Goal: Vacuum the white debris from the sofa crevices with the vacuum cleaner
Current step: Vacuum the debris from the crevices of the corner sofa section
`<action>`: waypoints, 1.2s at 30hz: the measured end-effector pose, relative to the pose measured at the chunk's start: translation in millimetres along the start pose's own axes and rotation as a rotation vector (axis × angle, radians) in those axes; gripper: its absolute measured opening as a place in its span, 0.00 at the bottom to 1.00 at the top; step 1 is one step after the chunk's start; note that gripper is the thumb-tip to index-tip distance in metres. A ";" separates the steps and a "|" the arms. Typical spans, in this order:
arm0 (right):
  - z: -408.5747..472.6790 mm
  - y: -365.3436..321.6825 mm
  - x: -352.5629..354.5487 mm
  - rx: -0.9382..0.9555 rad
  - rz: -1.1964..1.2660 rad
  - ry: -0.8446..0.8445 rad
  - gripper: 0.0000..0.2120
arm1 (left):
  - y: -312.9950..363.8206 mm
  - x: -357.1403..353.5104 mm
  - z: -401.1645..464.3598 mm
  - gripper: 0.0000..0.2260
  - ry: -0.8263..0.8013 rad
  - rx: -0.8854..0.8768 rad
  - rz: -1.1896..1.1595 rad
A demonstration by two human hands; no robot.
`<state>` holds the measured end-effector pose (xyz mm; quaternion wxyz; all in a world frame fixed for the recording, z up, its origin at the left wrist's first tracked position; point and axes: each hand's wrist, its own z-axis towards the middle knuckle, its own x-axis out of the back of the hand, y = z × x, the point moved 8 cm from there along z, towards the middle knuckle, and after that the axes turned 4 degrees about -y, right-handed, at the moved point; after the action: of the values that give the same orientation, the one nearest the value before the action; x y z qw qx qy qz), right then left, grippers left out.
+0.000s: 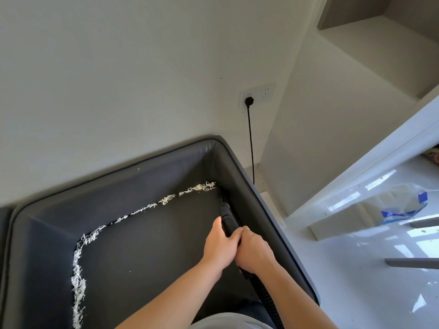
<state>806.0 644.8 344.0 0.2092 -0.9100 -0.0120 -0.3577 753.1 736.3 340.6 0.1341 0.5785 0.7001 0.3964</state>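
A dark grey sofa [147,252] fills the lower left. White shredded debris [152,206] lines the crevice along the backrest and runs down the left side crevice. Both hands grip the black vacuum nozzle [226,216], whose tip sits in the right crevice between seat and armrest, just below the back right corner. My left hand [221,243] wraps the tube from the left. Right behind it my right hand [254,250] holds the tube. The ribbed black hose [268,300] trails down to the bottom edge.
A black plug [249,101] sits in a white wall socket, and its cord drops behind the armrest [268,222]. To the right are a glossy white floor [356,281], a clear plastic bag with blue print [403,205], and white shelving above.
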 end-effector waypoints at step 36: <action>62.1 12.4 33.4 0.042 0.130 -0.044 0.12 | 39.8 -11.1 39.3 0.15 0.022 0.035 -0.098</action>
<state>873.1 653.4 320.5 0.2510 -0.9119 0.0351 -0.3227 809.7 742.6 340.3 0.1355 0.5414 0.7357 0.3837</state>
